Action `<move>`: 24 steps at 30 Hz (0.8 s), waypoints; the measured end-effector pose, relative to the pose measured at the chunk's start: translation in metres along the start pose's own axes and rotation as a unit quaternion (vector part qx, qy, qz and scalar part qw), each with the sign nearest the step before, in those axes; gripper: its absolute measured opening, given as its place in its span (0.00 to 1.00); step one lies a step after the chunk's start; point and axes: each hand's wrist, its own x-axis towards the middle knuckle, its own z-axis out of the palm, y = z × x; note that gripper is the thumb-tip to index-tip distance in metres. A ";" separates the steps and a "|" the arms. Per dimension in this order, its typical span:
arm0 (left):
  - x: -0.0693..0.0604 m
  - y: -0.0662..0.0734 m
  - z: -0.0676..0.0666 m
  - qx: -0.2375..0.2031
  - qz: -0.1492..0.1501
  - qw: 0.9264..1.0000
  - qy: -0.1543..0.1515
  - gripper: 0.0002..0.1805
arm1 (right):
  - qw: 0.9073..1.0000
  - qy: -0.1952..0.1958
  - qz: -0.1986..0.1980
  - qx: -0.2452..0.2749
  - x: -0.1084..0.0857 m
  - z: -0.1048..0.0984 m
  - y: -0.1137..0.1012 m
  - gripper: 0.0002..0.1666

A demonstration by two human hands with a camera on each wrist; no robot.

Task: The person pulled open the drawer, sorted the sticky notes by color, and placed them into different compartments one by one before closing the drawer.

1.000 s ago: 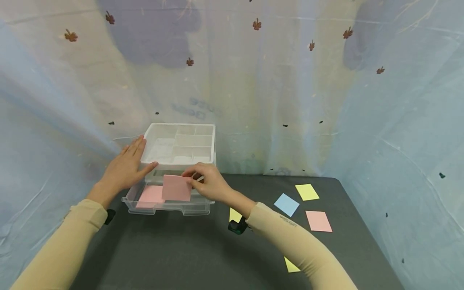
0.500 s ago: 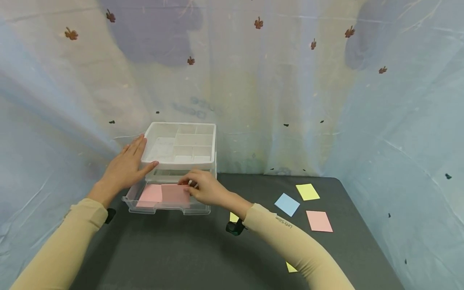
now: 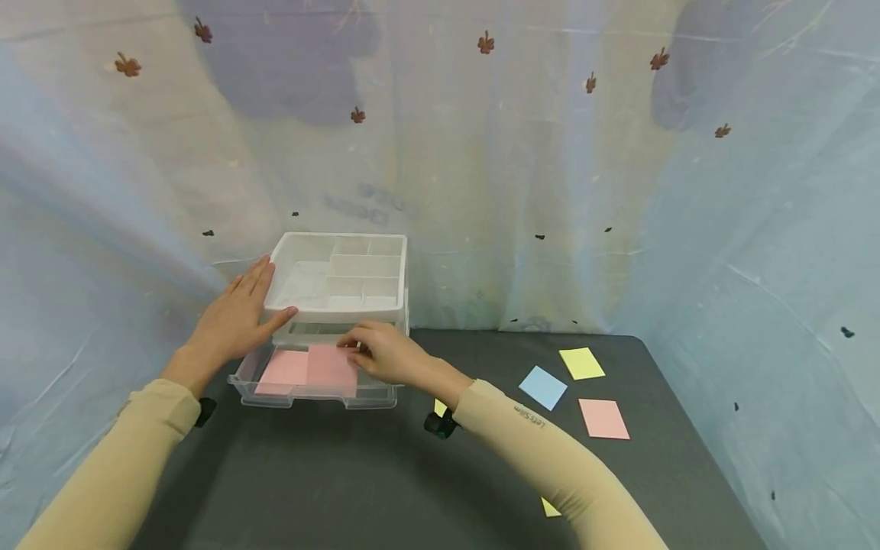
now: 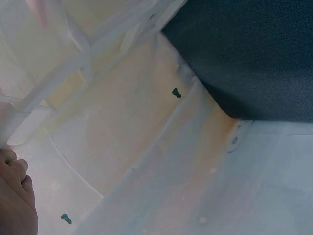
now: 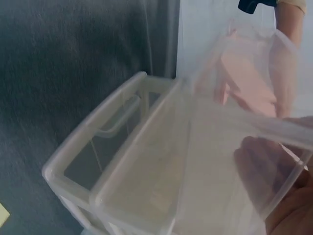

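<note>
"Fingers of the right hand [image 3: 388,355], how do you find them?"

"Curled, thumb and fingertips pinching a pink square [image 3: 331,372] at its upper right corner. As I see it from here, the square extends left of those fingertips, over the clear drawer [image 3: 378,396]; whether it touches the bottom, I cannot tell."

"Further left of them?"

"Second pink sheet [image 3: 283,370], lying in the drawer just beside the pinched one."

"Left hand [image 3: 230,325]?"

"Fingers nearly straight, laid against the left side of the white organizer [image 3: 333,313]; thumb spread apart from them, near its front edge."

"Right of the pinching fingers?"

"Dark table [image 3: 488,355], bearing a blue sheet [image 3: 543,388], a yellow sheet [image 3: 582,363] and a loose pink sheet [image 3: 603,419], all well apart from those fingertips."
</note>
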 end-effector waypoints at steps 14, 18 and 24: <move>0.001 0.000 -0.001 -0.005 -0.001 1.000 -0.002 0.56 | 0.993 -0.092 0.020 -0.071 0.021 -0.007 0.013 0.14; 0.001 -0.001 0.000 -0.004 0.001 1.000 -0.003 0.56 | 0.991 -0.106 0.032 -0.080 0.023 -0.004 0.014 0.14; 0.001 -0.003 0.003 -0.003 -0.003 1.000 -0.003 0.57 | 0.988 -0.120 0.044 -0.089 0.025 -0.001 0.014 0.14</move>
